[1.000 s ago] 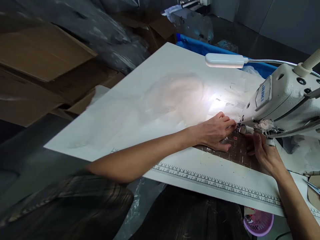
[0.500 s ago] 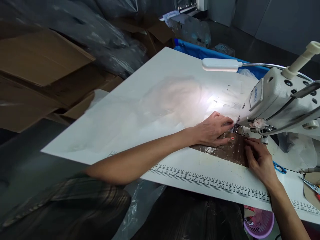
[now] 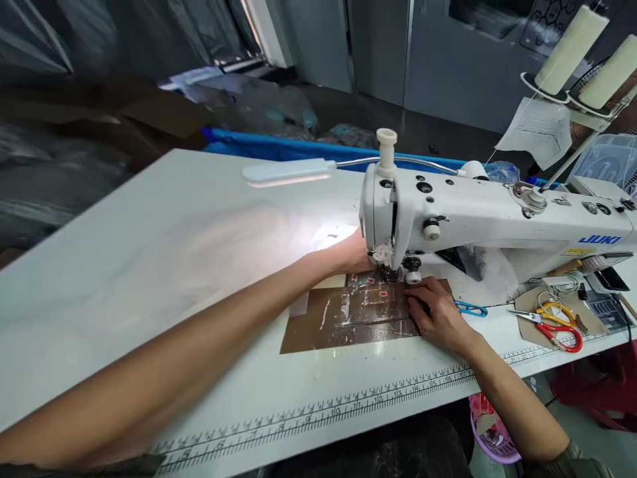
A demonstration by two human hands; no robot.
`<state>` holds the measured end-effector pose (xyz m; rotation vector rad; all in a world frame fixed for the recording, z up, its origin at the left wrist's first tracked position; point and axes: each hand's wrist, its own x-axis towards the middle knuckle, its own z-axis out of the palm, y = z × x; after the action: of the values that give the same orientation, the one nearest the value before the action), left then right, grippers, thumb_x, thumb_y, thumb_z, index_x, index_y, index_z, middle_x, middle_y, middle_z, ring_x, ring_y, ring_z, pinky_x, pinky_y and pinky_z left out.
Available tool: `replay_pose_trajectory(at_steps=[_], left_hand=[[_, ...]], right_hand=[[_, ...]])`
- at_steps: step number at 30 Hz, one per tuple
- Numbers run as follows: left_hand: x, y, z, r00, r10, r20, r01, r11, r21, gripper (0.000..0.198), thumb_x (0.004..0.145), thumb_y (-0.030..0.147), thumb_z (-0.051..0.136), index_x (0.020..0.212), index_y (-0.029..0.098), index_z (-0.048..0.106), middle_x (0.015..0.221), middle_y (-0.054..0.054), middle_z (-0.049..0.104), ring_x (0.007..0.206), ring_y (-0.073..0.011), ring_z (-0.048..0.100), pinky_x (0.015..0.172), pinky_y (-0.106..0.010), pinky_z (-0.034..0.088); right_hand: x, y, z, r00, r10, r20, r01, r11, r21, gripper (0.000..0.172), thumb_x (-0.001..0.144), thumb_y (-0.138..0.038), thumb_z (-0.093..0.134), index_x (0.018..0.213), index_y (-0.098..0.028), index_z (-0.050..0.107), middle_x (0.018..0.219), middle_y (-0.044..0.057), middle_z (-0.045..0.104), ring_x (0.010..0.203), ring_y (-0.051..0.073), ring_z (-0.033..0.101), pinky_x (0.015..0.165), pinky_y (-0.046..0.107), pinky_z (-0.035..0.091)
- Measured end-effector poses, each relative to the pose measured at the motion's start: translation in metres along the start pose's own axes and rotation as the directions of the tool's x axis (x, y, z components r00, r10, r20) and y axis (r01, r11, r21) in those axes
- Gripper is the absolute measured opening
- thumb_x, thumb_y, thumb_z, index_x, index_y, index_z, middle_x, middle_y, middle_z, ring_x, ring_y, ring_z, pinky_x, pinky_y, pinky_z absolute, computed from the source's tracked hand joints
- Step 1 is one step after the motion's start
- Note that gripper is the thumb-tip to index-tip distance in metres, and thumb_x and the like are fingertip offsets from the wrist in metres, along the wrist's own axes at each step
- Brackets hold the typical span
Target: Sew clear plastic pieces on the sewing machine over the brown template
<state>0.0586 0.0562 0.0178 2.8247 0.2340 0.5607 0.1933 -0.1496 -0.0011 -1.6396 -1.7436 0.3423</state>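
Note:
A white JUKI sewing machine (image 3: 478,212) stands on a white table (image 3: 149,265). My left hand (image 3: 351,255) reaches under the machine head beside the needle; the head hides its fingers. My right hand (image 3: 435,312) lies flat, fingers stretched out, on the brown taped patch (image 3: 343,318) just in front of the presser foot (image 3: 393,272). Small red marks show on the patch near the needle. Whether there is fabric under my hands I cannot make out.
A lit gooseneck lamp (image 3: 286,172) hangs over the table. Blue thread snips (image 3: 470,309) and red-and-yellow scissors (image 3: 557,325) lie to the right. Two thread cones (image 3: 572,46) stand behind the machine. A ruler strip (image 3: 348,411) runs along the front edge. A pink basket (image 3: 490,438) sits below. Cardboard boxes (image 3: 164,116) are at the back left.
The view has swung right, bringing the whole machine, cones and scissors into sight. My right hand has come down from the presser foot onto the brown patch. My left hand stays by the needle.

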Motion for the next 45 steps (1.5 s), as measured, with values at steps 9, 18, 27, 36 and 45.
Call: replay_pose_trajectory(at_steps=[9, 18, 27, 36, 45], left_hand=[[-0.061, 0.034, -0.029, 0.996, -0.044, -0.077, 0.055, 0.988, 0.147, 0.033, 0.097, 0.028, 0.036, 0.101, 0.018, 0.068, 0.103, -0.01, 0.068, 0.091, -0.0223, 0.065, 0.081, -0.038, 0.058], [-0.134, 0.066, -0.018, 0.953, 0.105, -0.286, -0.1, 0.994, 0.032, 0.034, 0.097, 0.018, 0.045, 0.124, 0.026, 0.064, 0.129, -0.008, 0.063, 0.102, -0.0208, 0.07, 0.08, -0.029, 0.064], [-0.134, 0.07, -0.017, 0.933, 0.087, -0.349, -0.081, 0.996, 0.032, 0.031, 0.095, 0.014, 0.05, 0.119, 0.022, 0.068, 0.117, -0.009, 0.068, 0.098, -0.0201, 0.071, 0.082, -0.03, 0.065], [-0.129, 0.085, -0.014, 0.944, 0.099, -0.315, -0.076, 0.994, 0.084, 0.06, 0.096, 0.011, 0.049, 0.153, 0.021, 0.033, 0.13, -0.014, 0.06, 0.118, -0.0239, 0.062, 0.095, -0.034, 0.058], [-0.135, 0.079, -0.007, 0.956, 0.196, -0.218, -0.191, 0.981, 0.047, 0.042, 0.091, 0.003, 0.042, 0.12, 0.022, 0.065, 0.119, -0.008, 0.07, 0.109, -0.0195, 0.066, 0.094, -0.034, 0.055]], right_hand=[[-0.001, -0.001, -0.002, 0.977, -0.113, -0.181, 0.081, 0.981, -0.175, 0.029, 0.093, -0.018, 0.047, 0.109, -0.017, 0.07, 0.11, 0.013, 0.06, 0.094, 0.021, 0.06, 0.084, 0.038, 0.055], [0.004, 0.021, -0.01, 0.802, 0.356, -0.48, -0.575, 0.679, -0.457, 0.036, 0.087, -0.021, 0.052, 0.117, -0.007, 0.066, 0.117, 0.025, 0.057, 0.105, 0.039, 0.05, 0.08, 0.053, 0.043], [-0.004, -0.019, 0.008, 0.962, 0.072, -0.264, -0.193, 0.863, -0.466, 0.021, 0.091, -0.018, 0.052, 0.099, -0.016, 0.072, 0.103, 0.011, 0.069, 0.097, 0.024, 0.058, 0.086, 0.04, 0.045], [-0.052, -0.091, 0.052, 0.958, -0.273, -0.09, 0.271, 0.962, -0.035, 0.023, 0.09, -0.022, 0.053, 0.107, -0.015, 0.068, 0.106, 0.012, 0.065, 0.097, 0.02, 0.059, 0.082, 0.034, 0.054], [-0.042, -0.072, 0.018, 0.948, -0.26, -0.186, 0.236, 0.962, -0.138, 0.026, 0.093, -0.015, 0.048, 0.113, -0.015, 0.064, 0.111, 0.014, 0.063, 0.105, 0.021, 0.058, 0.087, 0.037, 0.053]])
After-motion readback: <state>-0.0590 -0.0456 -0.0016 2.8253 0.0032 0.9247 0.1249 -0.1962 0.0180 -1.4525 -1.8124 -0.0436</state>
